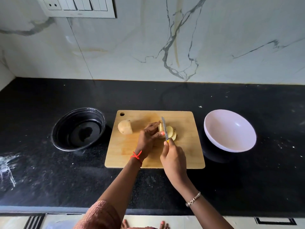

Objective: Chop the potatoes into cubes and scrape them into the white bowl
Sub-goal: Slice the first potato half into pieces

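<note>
A wooden cutting board (186, 156) lies on the black counter. Half a potato (125, 127) rests at its far left, cut face to the right. Near the board's middle, my left hand (147, 138) pinches the other potato half (160, 127), which is partly cut; several slices (171, 132) lean to its right. My right hand (173, 160) grips the yellow handle of a small knife (164, 128), whose blade stands in the potato between the held piece and the slices. A white bowl (229, 131) sits empty, right of the board.
A black bowl (78, 128) sits on the counter (49, 179) left of the board. A marble wall (165, 47) rises behind, with a switch panel (77, 6) at upper left. White smears mark the counter's left edge.
</note>
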